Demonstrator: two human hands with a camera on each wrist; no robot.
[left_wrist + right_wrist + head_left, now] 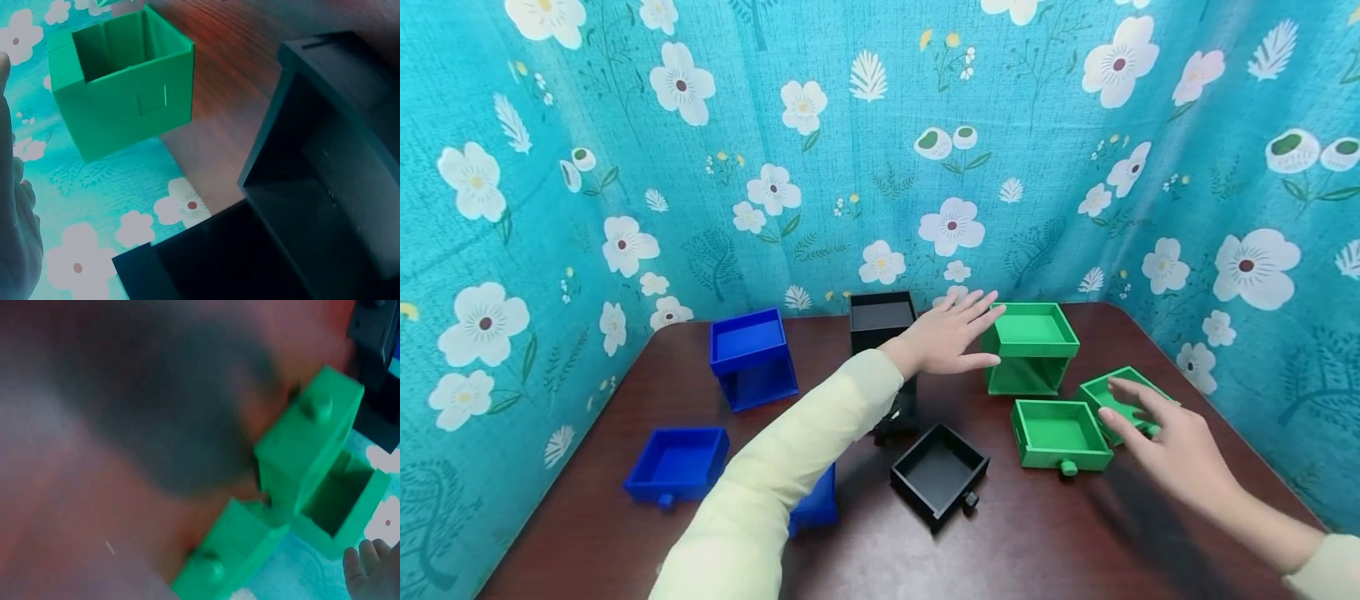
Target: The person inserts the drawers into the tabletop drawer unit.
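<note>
My left hand (947, 335) reaches across above the table with its fingers spread, between the black cabinet frame (882, 315) and the green cabinet frame (1036, 325). Its fingertips overlap the green frame's left edge in the head view, and nothing is in the hand. Over the right side my right hand (1180, 446) hovers with fingers loosely bent and holding nothing. Nearest to it are two green drawers: one green drawer (1052, 457) with its knob facing me, and another green drawer (1101, 396) partly covered by the hand.
A black drawer (940, 467) lies turned at mid table. On the left stand a blue cabinet frame (748, 337) and a blue drawer (673, 462); my left sleeve partly hides another blue drawer (820, 504). A flowered curtain (880, 150) borders the brown table (1000, 550).
</note>
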